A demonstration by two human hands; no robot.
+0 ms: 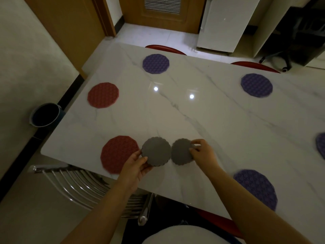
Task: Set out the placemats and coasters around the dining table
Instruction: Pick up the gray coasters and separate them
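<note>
My left hand point(136, 166) grips a grey scalloped coaster point(156, 151) by its lower left edge, held just above the white marble table point(202, 124). My right hand point(202, 153) pinches a second grey coaster point(181, 152) at its right edge; the two coasters touch side by side. A red round placemat point(117, 154) lies at the near left, partly under my left hand. Another red placemat point(103, 95) lies at the left end. Purple placemats lie at the far left point(155, 63), far right point(256, 85), near right point(255, 188) and right edge point(321, 145).
A metal-backed chair point(84, 184) stands at the near left side of the table. Red chair seats point(165, 48) point(255, 65) show beyond the far edge. A dark bucket point(46, 114) sits on the floor at the left. A white cabinet point(226, 23) stands behind.
</note>
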